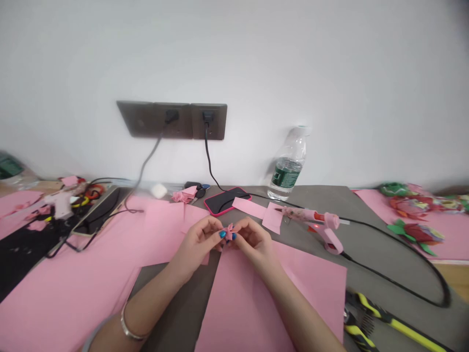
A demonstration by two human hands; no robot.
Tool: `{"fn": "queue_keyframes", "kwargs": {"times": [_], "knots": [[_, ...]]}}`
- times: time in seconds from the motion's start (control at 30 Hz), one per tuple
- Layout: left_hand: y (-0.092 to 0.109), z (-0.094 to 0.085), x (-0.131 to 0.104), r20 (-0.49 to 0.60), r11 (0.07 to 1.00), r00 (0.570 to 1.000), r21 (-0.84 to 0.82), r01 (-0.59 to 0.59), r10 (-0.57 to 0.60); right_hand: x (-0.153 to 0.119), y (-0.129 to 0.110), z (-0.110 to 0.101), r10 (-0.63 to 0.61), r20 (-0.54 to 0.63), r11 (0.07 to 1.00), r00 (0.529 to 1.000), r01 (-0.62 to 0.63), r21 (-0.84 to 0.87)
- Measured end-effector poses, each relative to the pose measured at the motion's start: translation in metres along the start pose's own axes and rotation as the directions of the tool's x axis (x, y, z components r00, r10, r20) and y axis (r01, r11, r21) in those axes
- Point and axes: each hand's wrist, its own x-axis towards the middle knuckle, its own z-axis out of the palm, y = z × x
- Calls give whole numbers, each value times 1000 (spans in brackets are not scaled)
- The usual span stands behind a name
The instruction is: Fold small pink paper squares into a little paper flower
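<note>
Between my hands is a small folded pink paper piece (229,231), pinched by the fingertips of both. My left hand (201,242) grips its left side with thumb and forefinger, and my right hand (254,240) holds its right side. Blue nails show on both thumbs. Below lies a large pink sheet (271,298). A pink glue gun (315,220) rests to the right of my hands, its nozzle over a small pink paper square (272,218). A pink paper strip (249,208) lies just behind my hands.
A phone with a pink edge (227,200) and a water bottle (287,168) are near the wall. Yellow-black pliers (361,322) lie at right, paper flowers (417,232) beyond. More pink sheets (91,269) cover the left. The glue gun's black cable loops at right.
</note>
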Motion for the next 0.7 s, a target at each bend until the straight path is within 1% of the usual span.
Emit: {"fn": "queue_keyframes", "kwargs": {"times": [0.1, 0.2, 0.27, 0.37, 0.43, 0.53, 0.63, 0.7], "knots": [[-5, 1, -1, 0, 997, 1000, -76, 16, -16, -1, 3, 1, -86, -39, 996, 996, 85, -21], [-8, 2, -3, -4, 997, 998, -35, -70, 70, -1, 4, 3, -153, -35, 986, 988, 149, -80], [-8, 2, -4, -26, 988, 990, 62, -139, 141, -1, 2, 3, -148, -4, 983, 989, 147, -112], [-6, 1, -6, -47, 961, 979, 206, -183, 197, -1, -2, 3, -113, 29, 989, 993, 115, -97], [-6, -1, -6, -74, 952, 972, 230, -200, 222, -1, -3, 2, -90, 47, 993, 995, 94, -73], [-5, -4, -5, -107, 946, 958, 222, -237, 265, -1, -4, 2, -65, 56, 996, 996, 68, -59], [-4, -6, -4, -69, 934, 960, 262, -245, 271, 0, -6, 1, -62, 58, 996, 996, 65, -53], [-3, -6, -4, -53, 932, 966, 281, -228, 252, 0, -6, -1, -70, 65, 996, 995, 74, -57]]}}
